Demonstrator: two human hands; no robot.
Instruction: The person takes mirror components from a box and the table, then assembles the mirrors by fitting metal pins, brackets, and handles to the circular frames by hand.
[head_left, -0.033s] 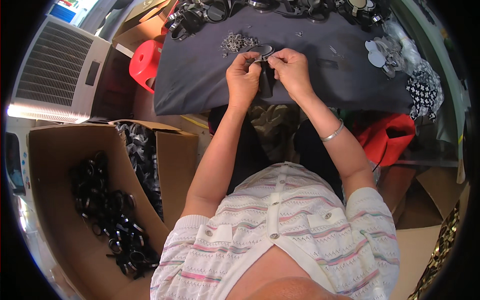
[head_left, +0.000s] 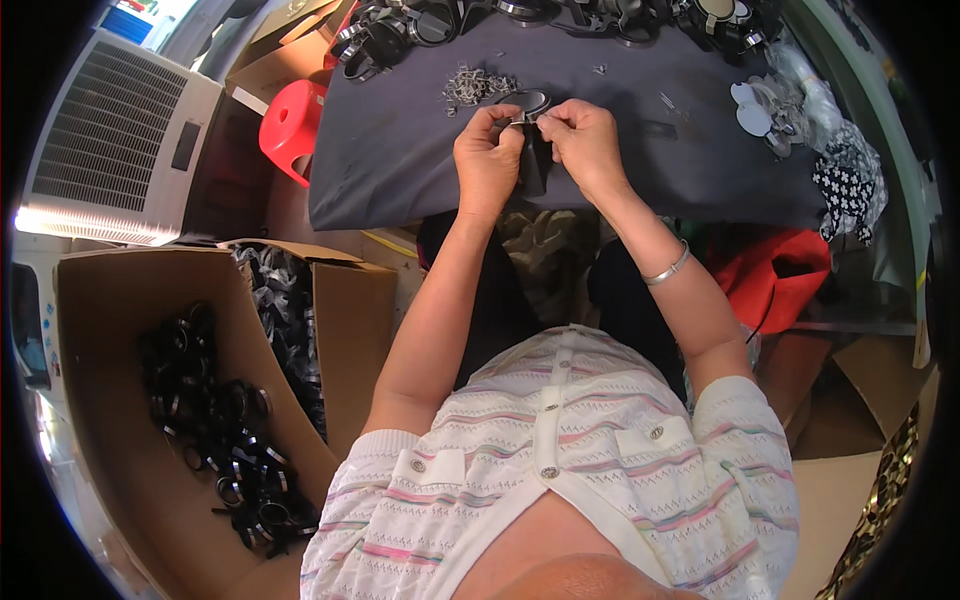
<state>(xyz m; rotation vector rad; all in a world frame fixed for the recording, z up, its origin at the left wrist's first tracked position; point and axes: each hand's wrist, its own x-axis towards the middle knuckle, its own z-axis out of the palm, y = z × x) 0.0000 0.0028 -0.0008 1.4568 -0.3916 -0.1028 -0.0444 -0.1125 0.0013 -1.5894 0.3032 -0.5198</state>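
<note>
Over the cloth-covered table, my left hand (head_left: pixel 487 155) is closed in a pinch on a watch-like piece (head_left: pixel 526 101). It has a round dark face with a silvery rim, and a black strap (head_left: pixel 535 170) hangs from it toward me. My right hand (head_left: pixel 583 143) is closed too, its thumb and forefinger meeting at the right side where face and strap join. Whatever sits between those fingertips is too small to make out. Just beyond my left hand lies a heap of small silvery metal parts (head_left: pixel 475 86).
Black strapped pieces (head_left: pixel 430 22) line the table's (head_left: pixel 400 160) far edge. Clear plastic and pale discs (head_left: pixel 755 110) lie at the right, thin metal bits (head_left: pixel 668 102) nearer. A carton (head_left: pixel 90 330) of black strapped pieces stands lower left, below a red stool (head_left: pixel 290 122).
</note>
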